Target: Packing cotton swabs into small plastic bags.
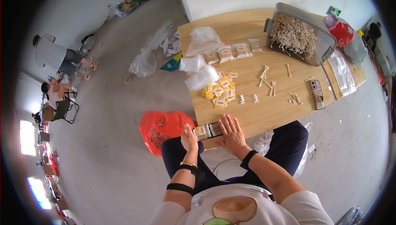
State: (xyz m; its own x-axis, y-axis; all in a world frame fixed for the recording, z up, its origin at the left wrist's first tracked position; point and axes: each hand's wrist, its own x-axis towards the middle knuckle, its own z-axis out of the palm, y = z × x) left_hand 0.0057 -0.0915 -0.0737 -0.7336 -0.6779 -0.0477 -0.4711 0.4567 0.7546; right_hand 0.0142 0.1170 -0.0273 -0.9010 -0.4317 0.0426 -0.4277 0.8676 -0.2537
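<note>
At the near left edge of the table (264,113), a flat row of cotton swabs (213,129) lies side by side with dark strips along it. A small yellow-and-white label card (200,131) rests on its left end. My left hand (189,138) is closed on that end, thumb up by the card. My right hand (232,135) lies flat with fingers stretched out, its edge against the row's right end. Beyond the hands are a heap of similar label cards (220,93) and a short line of cotton swabs (248,98).
A grey bin (326,39) full of swabs stands at the far right. Filled packets (226,53) and clear bags (202,78) lie far left; loose swabs (295,98) and a phone (317,94) lie right. A red bag (150,123) sits left of my knee. Two people are at far left.
</note>
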